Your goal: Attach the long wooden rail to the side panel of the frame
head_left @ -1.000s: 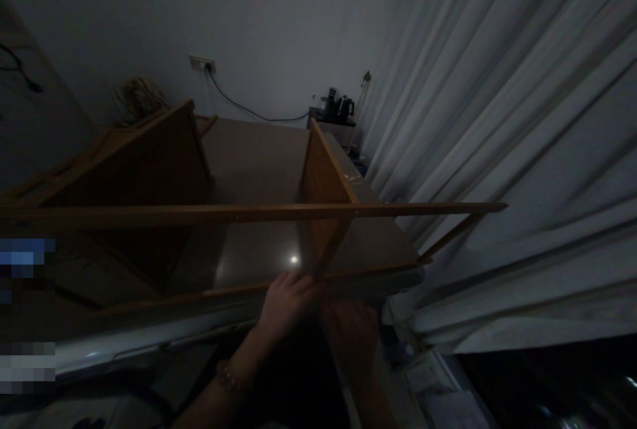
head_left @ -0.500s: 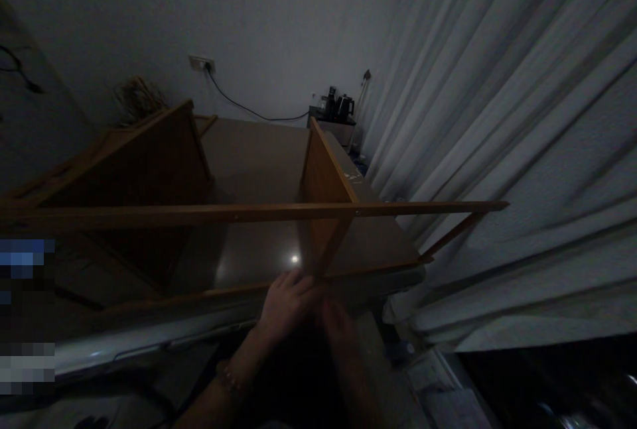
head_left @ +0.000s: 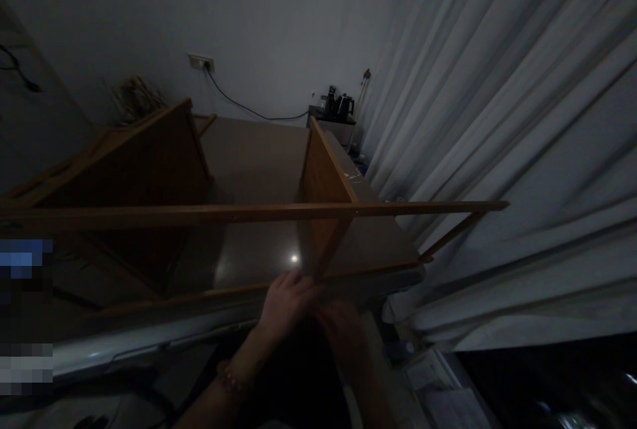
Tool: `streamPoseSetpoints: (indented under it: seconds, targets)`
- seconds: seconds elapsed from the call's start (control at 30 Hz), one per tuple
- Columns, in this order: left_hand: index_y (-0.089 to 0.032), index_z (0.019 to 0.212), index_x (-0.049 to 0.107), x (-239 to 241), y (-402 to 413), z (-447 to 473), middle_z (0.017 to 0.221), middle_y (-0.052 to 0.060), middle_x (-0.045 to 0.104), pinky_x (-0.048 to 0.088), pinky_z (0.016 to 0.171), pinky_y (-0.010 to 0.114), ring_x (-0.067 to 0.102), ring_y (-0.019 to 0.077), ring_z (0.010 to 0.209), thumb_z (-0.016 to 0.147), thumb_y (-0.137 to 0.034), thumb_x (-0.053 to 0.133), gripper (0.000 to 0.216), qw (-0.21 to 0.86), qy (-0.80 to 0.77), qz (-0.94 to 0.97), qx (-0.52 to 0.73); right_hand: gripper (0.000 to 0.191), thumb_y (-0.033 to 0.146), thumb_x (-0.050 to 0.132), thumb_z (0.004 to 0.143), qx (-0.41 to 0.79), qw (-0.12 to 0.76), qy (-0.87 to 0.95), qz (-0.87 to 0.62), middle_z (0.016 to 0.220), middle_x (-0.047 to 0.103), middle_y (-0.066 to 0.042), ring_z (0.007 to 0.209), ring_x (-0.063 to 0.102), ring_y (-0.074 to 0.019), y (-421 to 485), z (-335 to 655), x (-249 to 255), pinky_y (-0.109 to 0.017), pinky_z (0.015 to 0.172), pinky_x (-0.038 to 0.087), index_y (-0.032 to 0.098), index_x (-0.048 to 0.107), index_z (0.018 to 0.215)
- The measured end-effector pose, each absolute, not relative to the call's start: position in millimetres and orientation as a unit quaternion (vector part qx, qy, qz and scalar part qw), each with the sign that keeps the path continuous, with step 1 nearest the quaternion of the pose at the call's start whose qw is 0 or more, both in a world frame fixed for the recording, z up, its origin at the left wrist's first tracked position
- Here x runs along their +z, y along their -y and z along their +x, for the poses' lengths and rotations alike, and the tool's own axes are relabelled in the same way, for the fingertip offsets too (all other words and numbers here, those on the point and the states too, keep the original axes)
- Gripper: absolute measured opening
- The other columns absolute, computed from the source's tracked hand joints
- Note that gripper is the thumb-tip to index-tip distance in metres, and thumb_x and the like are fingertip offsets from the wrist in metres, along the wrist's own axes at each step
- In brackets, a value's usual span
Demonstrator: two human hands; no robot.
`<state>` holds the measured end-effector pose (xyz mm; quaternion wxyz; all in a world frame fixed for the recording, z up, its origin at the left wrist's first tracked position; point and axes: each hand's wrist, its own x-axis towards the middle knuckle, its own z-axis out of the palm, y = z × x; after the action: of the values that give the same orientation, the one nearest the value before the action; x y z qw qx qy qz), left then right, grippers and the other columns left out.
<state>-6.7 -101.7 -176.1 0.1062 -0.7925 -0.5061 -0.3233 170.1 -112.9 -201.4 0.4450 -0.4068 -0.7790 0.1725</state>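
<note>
A brown wooden cabinet frame [head_left: 249, 211] lies on its side in a dim room, with a long rail across the view and upright panels behind it. My left hand [head_left: 287, 303] rests on the near lower rail where a slanted divider [head_left: 331, 250] meets it, fingers curled against the wood. My right hand [head_left: 346, 336] is just right of it and below the same joint, dark and blurred, so its fingers and what they hold are unclear.
White curtains [head_left: 497, 150] hang along the right. A kettle [head_left: 343, 106] stands on a small stand at the back wall, and a cable [head_left: 249, 109] runs from a wall socket. Papers [head_left: 438, 382] lie on the floor at the lower right.
My right hand shifted a little left and up toward the joint, then settled slightly right. My left hand and the frame stayed put.
</note>
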Motion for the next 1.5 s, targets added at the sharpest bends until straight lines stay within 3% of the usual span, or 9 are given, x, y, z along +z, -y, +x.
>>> streamPoseSetpoints:
  seconds: [0.2, 0.43, 0.7, 0.87, 1.13, 1.33, 1.5]
  targets:
    - [-0.031, 0.104, 0.068, -176, 103, -7, 0.083, -0.004, 0.068, 0.034, 0.068, 0.031, 0.051, 0.016, 0.082, 0.088, -0.027, 0.065, 0.016, 0.088, 0.51, -0.794, -0.319, 0.024, 0.039, 0.051, 0.097, 0.171, 0.468, 0.758, -0.42, 0.084, 0.072, -0.003, 0.081, 0.068, -0.0171, 113, 158, -193, -0.03, 0.075, 0.058, 0.027, 0.07, 0.09]
    - [-0.029, 0.107, 0.068, -173, 103, -8, 0.08, -0.002, 0.067, 0.034, 0.066, 0.03, 0.05, 0.0167, 0.081, 0.088, -0.027, 0.064, 0.019, 0.102, 0.515, -0.797, -0.299, 0.021, 0.031, 0.048, 0.097, 0.211, 0.496, 0.687, -0.487, 0.097, 0.073, -0.005, 0.085, 0.071, -0.0167, 120, 149, -191, -0.028, 0.074, 0.058, 0.023, 0.066, 0.104]
    - [-0.032, 0.111, 0.068, -176, 104, -6, 0.078, 0.0, 0.066, 0.035, 0.066, 0.03, 0.051, 0.0166, 0.08, 0.089, -0.03, 0.063, 0.022, 0.098, 0.527, -0.789, -0.299, 0.022, 0.032, 0.045, 0.099, 0.213, 0.517, 0.648, -0.517, 0.092, 0.072, -0.006, 0.075, 0.07, -0.0149, 123, 143, -196, -0.025, 0.064, 0.057, 0.019, 0.06, 0.107]
    - [-0.031, 0.11, 0.069, -177, 104, -5, 0.078, 0.0, 0.067, 0.034, 0.065, 0.031, 0.051, 0.0178, 0.079, 0.091, -0.029, 0.061, 0.021, 0.097, 0.533, -0.78, -0.313, 0.021, 0.04, 0.055, 0.094, 0.15, 0.494, 0.709, -0.48, 0.092, 0.072, -0.005, 0.083, 0.069, -0.0185, 119, 155, -204, -0.031, 0.073, 0.055, 0.024, 0.066, 0.102]
    - [-0.034, 0.11, 0.068, -178, 103, -4, 0.079, -0.002, 0.068, 0.034, 0.065, 0.032, 0.051, 0.0176, 0.079, 0.087, -0.027, 0.067, 0.024, 0.108, 0.533, -0.781, -0.307, 0.017, 0.029, 0.055, 0.096, 0.053, 0.463, 0.751, -0.469, 0.093, 0.072, -0.003, 0.092, 0.062, -0.0214, 121, 167, -211, -0.042, 0.09, 0.039, 0.033, 0.072, 0.1]
    - [-0.027, 0.099, 0.067, -177, 104, -3, 0.079, -0.002, 0.069, 0.036, 0.067, 0.031, 0.053, 0.0171, 0.079, 0.088, -0.029, 0.064, 0.011, 0.114, 0.528, -0.772, -0.335, 0.026, 0.039, 0.049, 0.098, 0.114, 0.472, 0.721, -0.494, 0.079, 0.072, -0.003, 0.077, 0.062, -0.0202, 121, 158, -203, -0.039, 0.083, 0.042, 0.028, 0.073, 0.095]
    - [-0.021, 0.084, 0.062, -186, 100, -4, 0.08, 0.001, 0.067, 0.042, 0.067, 0.029, 0.057, 0.0179, 0.076, 0.09, -0.029, 0.06, 0.01, 0.135, 0.552, -0.743, -0.355, 0.021, 0.037, 0.056, 0.093, 0.217, 0.505, 0.648, -0.527, 0.095, 0.073, -0.005, 0.085, 0.067, -0.0191, 122, 148, -193, -0.031, 0.076, 0.05, 0.023, 0.068, 0.103]
